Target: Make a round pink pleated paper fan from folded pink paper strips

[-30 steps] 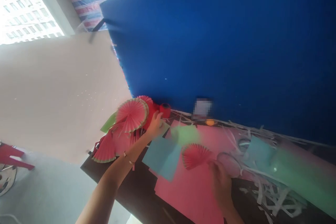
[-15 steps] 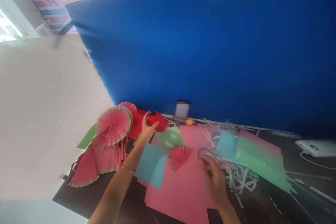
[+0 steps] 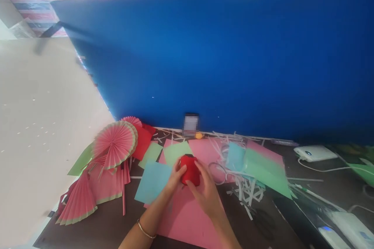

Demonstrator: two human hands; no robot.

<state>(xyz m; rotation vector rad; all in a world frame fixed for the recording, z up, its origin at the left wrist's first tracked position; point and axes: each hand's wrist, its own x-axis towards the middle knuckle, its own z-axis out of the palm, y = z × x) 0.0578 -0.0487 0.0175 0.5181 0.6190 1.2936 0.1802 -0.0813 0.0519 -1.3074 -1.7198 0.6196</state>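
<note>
Over the pink paper (image 3: 193, 218), we hold the red object (image 3: 189, 169) between both hands, left fingers (image 3: 183, 169) and right fingers (image 3: 191, 185) curved against its sides. Blue paper (image 3: 153, 182) lies to the left.

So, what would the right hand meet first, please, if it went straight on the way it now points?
The right hand would most likely meet the rounded red object, which its fingers seem to touch; depth is unclear.

"Could you read anything there?"
"No, nothing. The white device (image 3: 318, 153) on the right bore an illegible mark, and the pale square (image 3: 191, 124) at the blue panel (image 3: 210, 54) was blurred."
</note>
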